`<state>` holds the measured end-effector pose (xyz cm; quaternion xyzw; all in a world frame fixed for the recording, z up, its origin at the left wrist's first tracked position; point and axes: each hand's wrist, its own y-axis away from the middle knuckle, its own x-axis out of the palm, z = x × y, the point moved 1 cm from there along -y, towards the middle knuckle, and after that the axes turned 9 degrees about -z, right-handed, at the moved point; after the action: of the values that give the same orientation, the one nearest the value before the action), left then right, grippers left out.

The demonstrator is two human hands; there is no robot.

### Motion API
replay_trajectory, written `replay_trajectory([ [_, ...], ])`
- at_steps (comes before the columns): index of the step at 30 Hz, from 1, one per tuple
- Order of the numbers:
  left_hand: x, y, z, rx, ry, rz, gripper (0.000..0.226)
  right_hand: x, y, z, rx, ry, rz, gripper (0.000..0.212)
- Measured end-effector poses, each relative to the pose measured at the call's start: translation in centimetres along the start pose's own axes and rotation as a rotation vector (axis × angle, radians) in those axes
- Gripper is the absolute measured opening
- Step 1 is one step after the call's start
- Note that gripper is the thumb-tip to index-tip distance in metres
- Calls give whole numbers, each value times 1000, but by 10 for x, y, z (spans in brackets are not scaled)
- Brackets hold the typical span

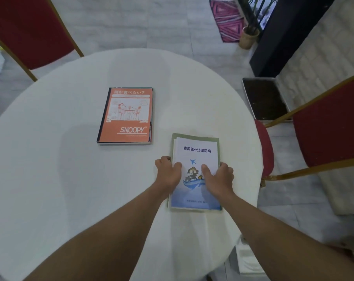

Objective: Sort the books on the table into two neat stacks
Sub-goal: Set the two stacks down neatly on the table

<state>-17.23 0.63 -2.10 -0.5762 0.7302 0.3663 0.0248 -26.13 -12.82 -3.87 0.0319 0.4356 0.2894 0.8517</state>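
Low and right of centre, my left hand point(169, 172) and right hand point(218, 177) press the white booklet point(196, 151) from both sides atop a green book point(216, 148) (mostly hidden), near the table point(50, 159) edge. Upper centre, well apart, lies the orange Snoopy stack point(127, 116), bare cloth around it.

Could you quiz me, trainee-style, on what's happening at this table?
1. True or false: both hands rest on the orange Snoopy book.
2. What lies under the white-and-blue booklet? A) a green book B) a plate C) nothing
3. Fill in: the table is ____ in shape.

Key: 1. False; the left hand and right hand hold the booklet's sides. 2. A, the green book. 3. Round.
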Motion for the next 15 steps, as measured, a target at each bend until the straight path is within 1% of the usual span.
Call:
replay_trajectory([
  [4,-25,-9,-11,54,61,-48,29,9,5,28,-36,-136,39,61],
  [9,-74,-36,-23,103,145,-87,33,32,6,76,-89,-175,65,54],
  [13,-115,-70,-28,124,142,-122,27,55,4,122,-108,-243,88,52],
  [15,-131,-88,-31,124,144,-147,31,68,-1,149,-133,-281,107,49],
])
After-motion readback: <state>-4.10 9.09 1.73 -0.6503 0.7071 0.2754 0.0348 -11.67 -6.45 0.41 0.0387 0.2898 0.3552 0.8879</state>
